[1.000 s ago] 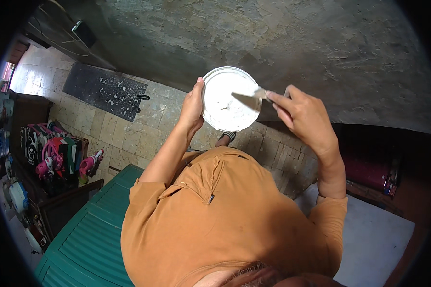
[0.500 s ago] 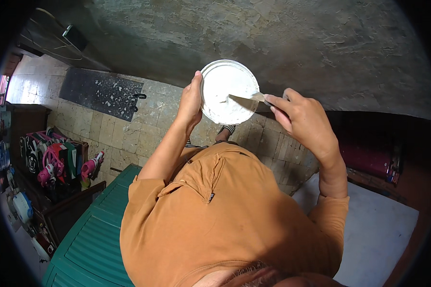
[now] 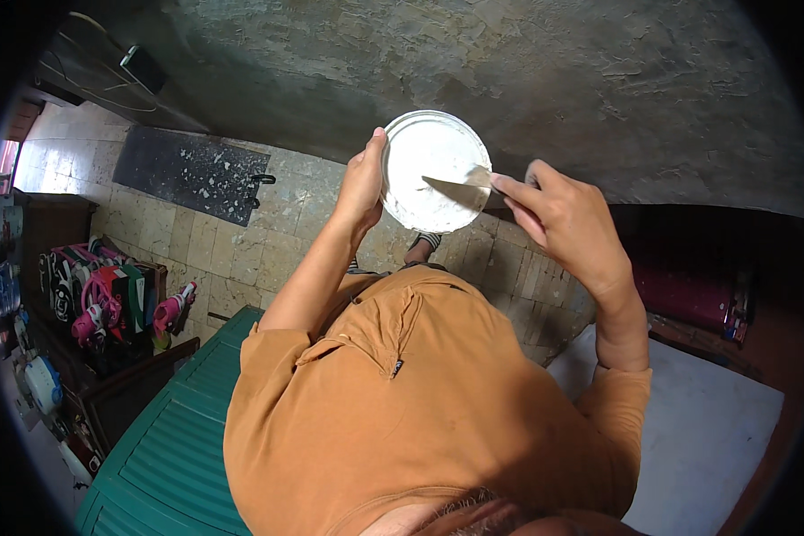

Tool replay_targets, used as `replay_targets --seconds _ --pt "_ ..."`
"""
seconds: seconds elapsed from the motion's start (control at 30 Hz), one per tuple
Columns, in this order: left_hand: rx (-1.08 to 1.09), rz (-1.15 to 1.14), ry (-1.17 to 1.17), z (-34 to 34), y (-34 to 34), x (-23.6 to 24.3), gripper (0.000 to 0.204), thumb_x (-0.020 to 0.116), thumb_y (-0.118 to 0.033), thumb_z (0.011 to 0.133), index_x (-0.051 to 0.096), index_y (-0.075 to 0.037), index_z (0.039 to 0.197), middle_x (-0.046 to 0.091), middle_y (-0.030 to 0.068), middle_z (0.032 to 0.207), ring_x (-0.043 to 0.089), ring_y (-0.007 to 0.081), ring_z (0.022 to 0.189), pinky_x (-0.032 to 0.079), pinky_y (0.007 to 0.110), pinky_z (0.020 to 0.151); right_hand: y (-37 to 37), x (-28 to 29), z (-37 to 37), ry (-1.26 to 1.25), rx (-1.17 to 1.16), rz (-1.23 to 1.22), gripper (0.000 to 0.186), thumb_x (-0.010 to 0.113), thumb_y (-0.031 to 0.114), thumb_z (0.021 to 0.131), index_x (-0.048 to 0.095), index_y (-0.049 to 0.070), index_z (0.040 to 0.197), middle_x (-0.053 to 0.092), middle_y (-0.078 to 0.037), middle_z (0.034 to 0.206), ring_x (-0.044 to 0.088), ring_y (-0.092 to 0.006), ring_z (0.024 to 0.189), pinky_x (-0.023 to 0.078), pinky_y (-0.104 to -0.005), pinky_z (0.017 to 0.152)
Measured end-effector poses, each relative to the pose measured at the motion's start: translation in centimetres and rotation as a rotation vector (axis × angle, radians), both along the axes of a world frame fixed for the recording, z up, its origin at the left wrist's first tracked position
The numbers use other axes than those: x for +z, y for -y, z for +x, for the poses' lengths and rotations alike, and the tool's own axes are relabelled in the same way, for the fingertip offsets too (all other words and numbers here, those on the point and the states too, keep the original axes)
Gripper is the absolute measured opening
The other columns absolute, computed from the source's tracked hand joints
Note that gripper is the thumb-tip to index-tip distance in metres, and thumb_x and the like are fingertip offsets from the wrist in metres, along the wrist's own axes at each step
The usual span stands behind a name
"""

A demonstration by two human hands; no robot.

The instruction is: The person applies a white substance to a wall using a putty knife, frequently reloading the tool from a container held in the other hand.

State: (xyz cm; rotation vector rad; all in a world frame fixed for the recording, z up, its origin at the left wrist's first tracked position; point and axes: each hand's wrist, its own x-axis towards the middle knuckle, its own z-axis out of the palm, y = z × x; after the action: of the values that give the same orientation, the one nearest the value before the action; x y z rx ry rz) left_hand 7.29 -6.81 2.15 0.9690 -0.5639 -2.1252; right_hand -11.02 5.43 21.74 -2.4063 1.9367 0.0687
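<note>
A round tub [image 3: 387, 183] of white paste [image 3: 420, 147] is held up in front of me, close to the rough grey wall. My left hand [image 3: 363, 179] is closed round the tub's left side, its thumb up at the rim and its other fingers hidden beneath. In my right hand [image 3: 563, 219] is a putty knife [image 3: 460, 192], pinched by its handle at the tub's right edge. The blade lies across the paste, its tip near the middle of the tub.
The grey wall [image 3: 545, 80] with patchy plaster runs along the far side. A dark speckled board [image 3: 192, 174] lies on the tiled floor at left. Near my left side stand a green ribbed cabinet [image 3: 183, 438] and pink skates [image 3: 174, 308]. A white panel [image 3: 706, 438] is at right.
The tub has shifted slightly to the right with my left hand. The putty knife's blade lies a little differently in the paste, while my right hand has barely moved.
</note>
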Motion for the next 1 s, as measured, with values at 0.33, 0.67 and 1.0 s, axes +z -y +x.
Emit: replay_targets --seconds 0.33,0.67,1.0 --pt "-0.021 -0.001 0.068 -0.1 -0.3 -0.1 0.057 0.049 -0.041 0.108 0.060 0.011 0.128 0.070 0.0182 0.117 0.069 0.0222 0.104 0.055 0.034 0.090 -1.1 1.0 1.0 -0.094 0.095 0.088 0.034 0.074 0.016 0.085 0.072 0.015 0.118 0.058 -0.006 0.089 0.067 -0.0227 0.077 0.055 -0.0369 0.064" --pt "-0.058 -0.029 0.081 -0.3 0.2 0.1 0.054 0.051 -0.042 0.106 0.061 0.007 0.126 0.070 0.0162 0.114 0.070 0.0217 0.099 0.057 0.035 0.087 -1.2 0.2 1.1 -0.060 0.126 0.030 0.036 0.073 0.015 0.085 0.071 0.016 0.121 0.056 -0.006 0.088 0.067 -0.0216 0.078 0.054 -0.0370 0.063" --pt "-0.084 -0.035 0.003 -0.6 -0.1 0.0 0.054 0.051 -0.041 0.107 0.062 0.009 0.126 0.070 0.0170 0.117 0.069 0.0225 0.102 0.055 0.034 0.087 -1.9 0.4 -0.9 -0.024 0.085 -0.011 0.037 0.073 0.015 0.085 0.070 0.021 0.122 0.055 -0.004 0.090 0.065 -0.0214 0.079 0.055 -0.0356 0.063"
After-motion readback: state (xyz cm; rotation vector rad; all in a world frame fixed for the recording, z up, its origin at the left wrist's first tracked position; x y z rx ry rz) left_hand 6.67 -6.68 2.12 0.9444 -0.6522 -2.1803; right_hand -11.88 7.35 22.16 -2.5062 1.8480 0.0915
